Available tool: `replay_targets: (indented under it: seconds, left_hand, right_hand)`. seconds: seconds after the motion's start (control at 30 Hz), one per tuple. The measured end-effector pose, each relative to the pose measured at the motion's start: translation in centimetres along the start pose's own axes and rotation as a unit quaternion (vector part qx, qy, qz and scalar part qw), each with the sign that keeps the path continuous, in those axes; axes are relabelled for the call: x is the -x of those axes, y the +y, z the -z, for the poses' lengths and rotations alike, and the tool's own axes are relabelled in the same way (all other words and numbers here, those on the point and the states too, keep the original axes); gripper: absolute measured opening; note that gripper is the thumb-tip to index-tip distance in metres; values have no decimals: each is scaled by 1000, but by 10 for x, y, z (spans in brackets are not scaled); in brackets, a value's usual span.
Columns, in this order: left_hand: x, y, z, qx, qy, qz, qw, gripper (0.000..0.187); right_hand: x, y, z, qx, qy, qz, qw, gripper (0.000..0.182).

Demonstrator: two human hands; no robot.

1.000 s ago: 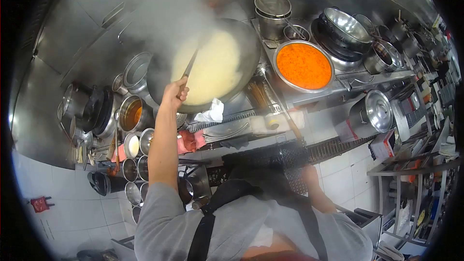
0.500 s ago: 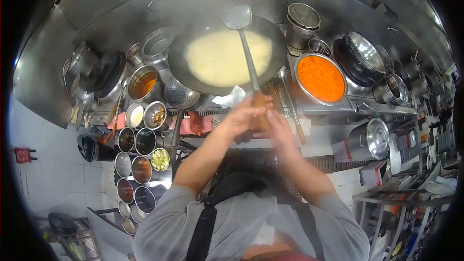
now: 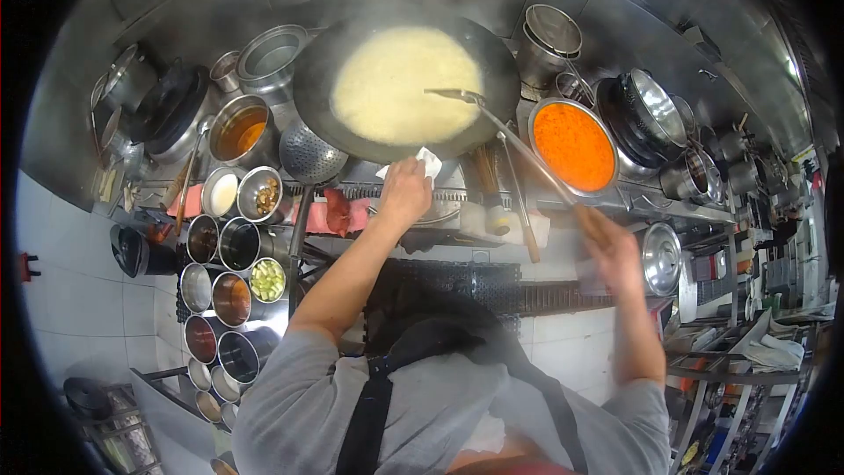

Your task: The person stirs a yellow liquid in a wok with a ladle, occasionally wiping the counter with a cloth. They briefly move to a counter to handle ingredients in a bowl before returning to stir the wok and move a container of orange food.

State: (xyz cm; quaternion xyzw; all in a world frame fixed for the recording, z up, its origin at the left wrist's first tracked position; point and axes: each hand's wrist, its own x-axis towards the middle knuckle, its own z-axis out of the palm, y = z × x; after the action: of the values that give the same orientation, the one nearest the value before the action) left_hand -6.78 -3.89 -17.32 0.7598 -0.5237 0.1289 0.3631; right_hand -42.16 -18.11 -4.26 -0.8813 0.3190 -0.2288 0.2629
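A large dark wok (image 3: 312, 92) holds a pale yellow, steaming mixture (image 3: 404, 79). My left hand (image 3: 406, 192) is closed around a white cloth (image 3: 428, 161) right at the wok's near rim. Off to the right, my right hand (image 3: 617, 257) grips the wooden handle of a long wok spatula (image 3: 527, 151), slightly smeared by motion. The spatula's metal blade slants leftward over the yellow mixture and appears nearly edge-on. A perforated skimmer (image 3: 312, 157) lies just left of the wok.
To the right of the wok stands a metal pot of orange food (image 3: 573, 148), with a wooden-handled utensil (image 3: 526, 224) beside it. A pot of brown liquid (image 3: 242, 130) and several metal containers, one with green pieces (image 3: 267, 281), line the left. Stacked woks (image 3: 652, 119) sit farther right.
My hands have moved apart: the left went to the cloth at the wok rim, the right swung rightward with the spatula. Its blade has come down from the far rim toward the mixture.
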Motion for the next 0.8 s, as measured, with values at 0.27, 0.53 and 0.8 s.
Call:
replay_targets:
  seconds: [0.27,0.53,0.8]
  left_hand:
    - [10,-11,-14,27,47,-33,998,22]
    - [12,-10,-18,57,102,-28,993,28]
    - [11,-8,-13,69,80,-14,994,25]
  right_hand:
    - [-43,-59,29,178,-79,80,978,48]
    - [-97,-34,-58,197,-121,137,963,44]
    - [-176,-28,-160,181,-108,128,969,34]
